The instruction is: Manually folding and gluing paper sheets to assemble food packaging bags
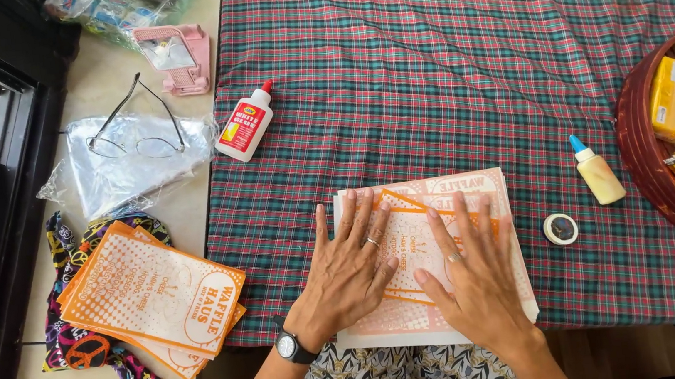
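Both hands lie flat, palms down, on a sheet of paper (433, 259) at the near edge of the table. The left hand (350, 272) has its fingers spread and pressed onto the left half of the sheet; a wristwatch (291, 346) sits on its wrist. The right hand (476, 271) rests just beside it, fingers spread, covering the right half. Neither hand pinches or grips anything. The sheet is white with an orange dotted print and a folded orange-lined layer under the palms; its far edge extends beyond the fingertips.

Left of the left hand, off the cloth, a stack of orange-and-white printed bags (152, 297) lies on a multicoloured patterned fabric (87, 349). Right of the right hand, a small round tape roll (561, 229) lies on the checked tablecloth (443, 78). Just beyond it lies a small pale-yellow glue bottle (597, 170) with a blue cap. At the right edge, a brown basket (642, 149) holds yellow and gold packets.

Farther off, a white glue bottle (245, 124) with a red label and red cap lies tilted at the cloth's left edge. Left of it, spectacles (138, 123) rest on a clear plastic bag (130, 161). A pink plastic object (177, 56) lies beyond.
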